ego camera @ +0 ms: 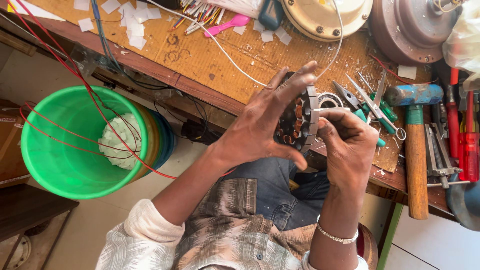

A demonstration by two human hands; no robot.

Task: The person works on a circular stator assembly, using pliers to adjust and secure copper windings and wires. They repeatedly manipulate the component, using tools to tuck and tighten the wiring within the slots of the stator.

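While your left hand (260,125) wrapped its grip around the round motor stator (299,122), your right hand (347,145) pinched its rim, above the counter (200,55) edge by the pliers (357,107).

Single head view, looking steeply down, close over workbench (210,55).

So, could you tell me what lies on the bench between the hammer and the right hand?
In the head view, scissors and green-handled pliers lie between the hammer and the right hand.
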